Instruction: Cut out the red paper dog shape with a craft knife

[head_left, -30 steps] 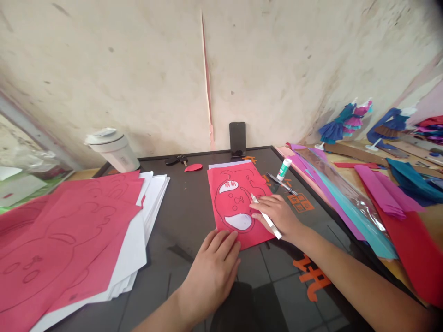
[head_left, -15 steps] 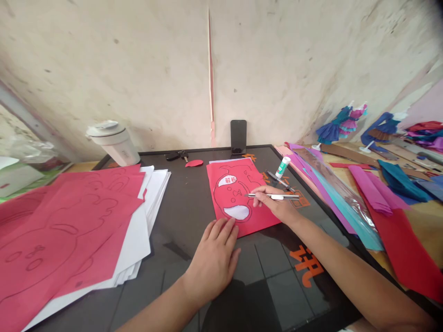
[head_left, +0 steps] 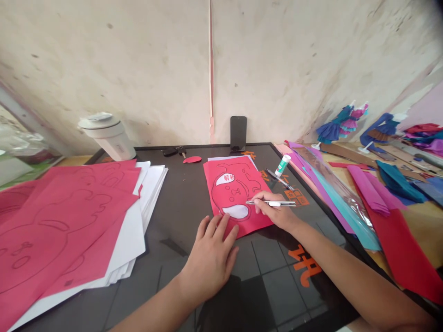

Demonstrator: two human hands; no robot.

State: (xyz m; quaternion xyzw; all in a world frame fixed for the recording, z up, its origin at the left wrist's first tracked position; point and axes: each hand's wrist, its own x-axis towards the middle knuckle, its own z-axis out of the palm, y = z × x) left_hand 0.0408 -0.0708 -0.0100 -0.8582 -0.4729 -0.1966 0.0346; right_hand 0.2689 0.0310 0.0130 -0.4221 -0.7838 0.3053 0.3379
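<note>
The red sheet (head_left: 232, 196) lies in the middle of the black table (head_left: 180, 203), likely light, limp and easily torn; I'd pin its near edge. The left hand (head_left: 214, 249) spreads its fingers there; the right hand (head_left: 277, 214) pinches a slim pen-like tool (head_left: 285, 203). Red characters (head_left: 227, 178) on the sheet's far white patch, and orange characters (head_left: 304, 265) near right, I can't read.

Right hand (head_left: 278, 216) poises a slim pen-shaped tool (head_left: 276, 203) over a red paper sheet (head_left: 254, 222) with a cartoon animal outline.
The left hand (head_left: 212, 258) rests spread fingers on the sheet's near edge; a glue stick (head_left: 283, 165) and pen (head_left: 282, 181) sit to its right, a smartphone (head_left: 238, 133) stands behind, and red drawings (head_left: 69, 221) overlap white papers (head_left: 133, 226) at left.
</note>
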